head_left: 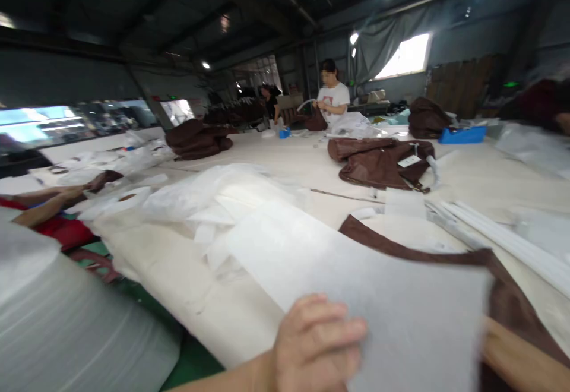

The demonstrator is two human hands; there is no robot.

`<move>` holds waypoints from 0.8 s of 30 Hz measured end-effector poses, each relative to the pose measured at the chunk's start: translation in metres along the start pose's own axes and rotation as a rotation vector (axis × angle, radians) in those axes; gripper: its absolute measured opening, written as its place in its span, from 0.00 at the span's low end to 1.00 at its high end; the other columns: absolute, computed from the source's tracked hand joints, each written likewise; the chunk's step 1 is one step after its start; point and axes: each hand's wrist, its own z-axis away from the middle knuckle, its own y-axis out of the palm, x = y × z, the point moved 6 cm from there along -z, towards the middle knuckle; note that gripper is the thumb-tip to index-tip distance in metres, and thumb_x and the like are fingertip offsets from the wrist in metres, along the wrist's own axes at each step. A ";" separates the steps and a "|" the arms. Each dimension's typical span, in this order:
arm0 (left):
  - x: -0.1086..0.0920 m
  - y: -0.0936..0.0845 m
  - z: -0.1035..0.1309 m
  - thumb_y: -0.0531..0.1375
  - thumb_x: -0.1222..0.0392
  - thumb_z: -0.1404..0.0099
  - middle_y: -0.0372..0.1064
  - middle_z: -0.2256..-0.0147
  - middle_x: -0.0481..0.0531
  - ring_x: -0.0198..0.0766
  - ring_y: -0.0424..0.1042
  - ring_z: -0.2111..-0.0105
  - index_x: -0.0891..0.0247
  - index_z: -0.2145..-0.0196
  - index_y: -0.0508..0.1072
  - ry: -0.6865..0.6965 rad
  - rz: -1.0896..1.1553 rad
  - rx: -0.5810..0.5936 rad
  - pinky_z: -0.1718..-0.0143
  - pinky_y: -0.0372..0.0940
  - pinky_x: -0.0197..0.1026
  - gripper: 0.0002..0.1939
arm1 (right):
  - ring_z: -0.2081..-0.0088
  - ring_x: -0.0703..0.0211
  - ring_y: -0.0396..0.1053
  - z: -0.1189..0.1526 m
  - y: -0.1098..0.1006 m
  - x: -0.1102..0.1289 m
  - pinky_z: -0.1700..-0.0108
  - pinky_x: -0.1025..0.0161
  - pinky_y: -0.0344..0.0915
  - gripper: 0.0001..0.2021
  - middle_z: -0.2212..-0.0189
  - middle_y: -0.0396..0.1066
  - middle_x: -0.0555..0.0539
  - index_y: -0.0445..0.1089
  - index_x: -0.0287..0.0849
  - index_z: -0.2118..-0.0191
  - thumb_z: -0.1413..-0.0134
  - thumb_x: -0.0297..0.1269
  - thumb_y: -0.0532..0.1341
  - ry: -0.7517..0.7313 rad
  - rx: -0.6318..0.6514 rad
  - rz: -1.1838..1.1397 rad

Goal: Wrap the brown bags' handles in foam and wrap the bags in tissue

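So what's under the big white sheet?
Brown leather shows past the white sheet's edges, and the right arm reaches behind it. The sheet covers the rest of the leather and the right hand, so I can't see those.

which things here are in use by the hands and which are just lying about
In use:
- white sheet, left hand on it
- brown item partly under the sheet, by the right forearm; right hand hidden

Apparently just lying about:
- brown bag with a tag
- white tubes
- blue holder

Matt papery white sheet (427, 309); smooth leathery brown bag (378, 163).
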 end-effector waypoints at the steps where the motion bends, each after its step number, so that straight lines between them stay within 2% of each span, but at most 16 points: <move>1: -0.030 0.020 0.009 0.55 0.54 0.30 0.69 0.42 0.44 0.42 0.63 0.40 0.54 0.59 0.76 0.113 0.046 0.043 0.35 0.58 0.50 0.10 | 0.67 0.52 0.75 -0.003 -0.005 0.000 0.65 0.59 0.70 0.17 0.67 0.78 0.47 0.79 0.50 0.57 0.34 0.43 0.52 0.058 0.013 -0.031; 3: -0.071 0.055 0.020 0.60 0.55 0.33 0.67 0.41 0.40 0.40 0.61 0.38 0.54 0.65 0.76 0.191 0.162 0.083 0.30 0.48 0.53 0.05 | 0.64 0.52 0.74 -0.006 -0.010 -0.005 0.60 0.58 0.69 0.19 0.65 0.78 0.46 0.79 0.46 0.57 0.34 0.47 0.52 0.189 0.043 -0.092; 4: -0.084 0.070 0.020 0.60 0.57 0.34 0.68 0.42 0.41 0.40 0.60 0.38 0.55 0.66 0.76 0.198 0.220 0.105 0.30 0.45 0.55 0.05 | 0.62 0.52 0.73 -0.006 -0.009 -0.010 0.58 0.58 0.69 0.20 0.63 0.77 0.46 0.78 0.43 0.57 0.34 0.49 0.53 0.252 0.077 -0.139; 6: -0.100 0.096 0.013 0.58 0.59 0.34 0.71 0.44 0.46 0.41 0.61 0.38 0.58 0.66 0.76 0.172 0.311 0.159 0.29 0.40 0.57 0.06 | 0.58 0.52 0.71 -0.004 -0.001 -0.018 0.55 0.58 0.66 0.21 0.59 0.76 0.45 0.76 0.39 0.55 0.37 0.51 0.56 0.381 0.203 -0.323; 9: -0.109 0.120 -0.009 0.56 0.62 0.34 0.71 0.44 0.50 0.44 0.60 0.38 0.60 0.68 0.74 0.099 0.344 0.176 0.30 0.35 0.58 0.08 | 0.61 0.57 0.68 -0.005 0.002 -0.021 0.56 0.61 0.63 0.19 0.63 0.73 0.46 0.74 0.36 0.59 0.39 0.50 0.58 0.457 0.277 -0.474; 12: -0.116 0.132 -0.029 0.55 0.61 0.33 0.69 0.42 0.53 0.48 0.58 0.36 0.61 0.69 0.73 0.054 0.329 0.179 0.31 0.31 0.61 0.09 | 0.64 0.60 0.64 -0.010 -0.002 -0.015 0.58 0.63 0.61 0.17 0.67 0.70 0.49 0.72 0.38 0.63 0.40 0.49 0.59 0.437 0.298 -0.460; 16: -0.119 0.144 -0.039 0.55 0.60 0.31 0.69 0.43 0.51 0.48 0.57 0.36 0.60 0.69 0.72 0.036 0.331 0.197 0.32 0.24 0.61 0.09 | 0.64 0.60 0.62 -0.011 -0.005 -0.005 0.59 0.63 0.59 0.16 0.68 0.67 0.50 0.69 0.39 0.66 0.38 0.48 0.57 0.382 0.356 -0.335; 19: -0.110 0.148 -0.036 0.55 0.51 0.29 0.69 0.42 0.51 0.47 0.57 0.36 0.60 0.66 0.73 0.054 0.402 0.260 0.31 0.22 0.58 0.13 | 0.64 0.60 0.62 -0.005 -0.004 0.000 0.58 0.63 0.59 0.16 0.67 0.67 0.51 0.68 0.40 0.64 0.36 0.47 0.54 0.328 0.367 -0.272; 21: -0.103 0.143 -0.032 0.53 0.46 0.28 0.70 0.44 0.52 0.45 0.58 0.37 0.60 0.62 0.74 0.094 0.444 0.269 0.31 0.27 0.56 0.17 | 0.64 0.60 0.62 -0.001 -0.004 0.000 0.58 0.63 0.59 0.16 0.66 0.67 0.51 0.68 0.40 0.63 0.35 0.48 0.54 0.303 0.354 -0.261; 24: -0.084 0.131 -0.030 0.52 0.59 0.27 0.70 0.43 0.54 0.42 0.59 0.37 0.60 0.52 0.73 0.024 0.341 0.186 0.32 0.41 0.52 0.13 | 0.64 0.60 0.62 -0.001 -0.002 -0.006 0.59 0.63 0.59 0.17 0.68 0.66 0.51 0.68 0.40 0.64 0.37 0.50 0.55 0.326 0.368 -0.297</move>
